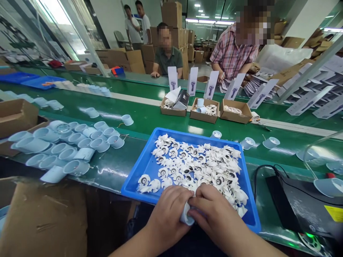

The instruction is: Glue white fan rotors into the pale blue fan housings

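Green conveyor belt [112,171] runs through this workshop. Nearest, the left hand [167,217] and right hand [214,214] together grasp a pale blue plastic cup [187,217], fingers curled closely round it (most of it hidden), at the near rim of a blue tray [187,132] heaped with white fan blades [193,167]. A firm two-handed hold, clear of that pile, suits this. More cups [66,144] crowd the left; a black box [292,207] sits right. Farther off, small cardboard boxes [206,111] line the belt before a seated person [166,53].
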Available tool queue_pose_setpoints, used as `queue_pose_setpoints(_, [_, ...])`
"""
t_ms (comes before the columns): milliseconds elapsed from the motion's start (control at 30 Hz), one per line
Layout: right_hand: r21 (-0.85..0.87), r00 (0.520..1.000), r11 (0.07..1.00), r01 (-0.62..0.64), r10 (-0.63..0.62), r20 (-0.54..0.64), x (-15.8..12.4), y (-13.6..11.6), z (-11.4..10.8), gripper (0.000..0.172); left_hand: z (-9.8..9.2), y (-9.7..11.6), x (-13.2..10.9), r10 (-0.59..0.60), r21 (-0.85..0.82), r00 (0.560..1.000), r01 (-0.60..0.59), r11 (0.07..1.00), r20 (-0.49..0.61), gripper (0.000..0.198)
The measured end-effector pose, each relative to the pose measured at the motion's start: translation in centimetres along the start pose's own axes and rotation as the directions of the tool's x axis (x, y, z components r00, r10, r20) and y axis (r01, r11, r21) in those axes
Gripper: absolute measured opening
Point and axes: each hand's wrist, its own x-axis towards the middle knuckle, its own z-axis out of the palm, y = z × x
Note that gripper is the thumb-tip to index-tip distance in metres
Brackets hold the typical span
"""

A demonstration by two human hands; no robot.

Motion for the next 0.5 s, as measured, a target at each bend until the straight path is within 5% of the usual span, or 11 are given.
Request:
queue_pose_setpoints(133, [-0.031, 1.0, 0.999, 0.005, -0.005, 0.013, 0.7, -0.1, 0.2, 0.013, 0.4, 0.0, 0.3, -0.002, 0.026, 0.995, 0.005, 1.0, -0.1, 0.042])
queue_pose_setpoints(300, [-0.07, 0.94, 0.982, 0.176, -0.188, -0.284, -0.1, 0.9, 0.1, 0.005, 0.4, -0.4, 1.2, -0.003, -0.001, 0.995, 0.003, 1.0, -0.104, 0.043])
queue_pose_setpoints(433, [-0.192, 0.922, 0.94, 0.281, -0.32, -0.218, -1.2, 1.3, -0.6, 0.033, 0.6, -0.8, 1.5, -0.017, -0.012, 0.996, 0.016, 1.0, -0.09, 0.042])
queue_pose_setpoints(500, [-0.228, 0.926, 0.936, 0.266, -0.314, -0.207, -1.8, 1.4, -1.0, 0.027, 0.7, -1.0, 1.6, -0.025, -0.025, 0.997, 0.023, 0.999, -0.067, 0.046])
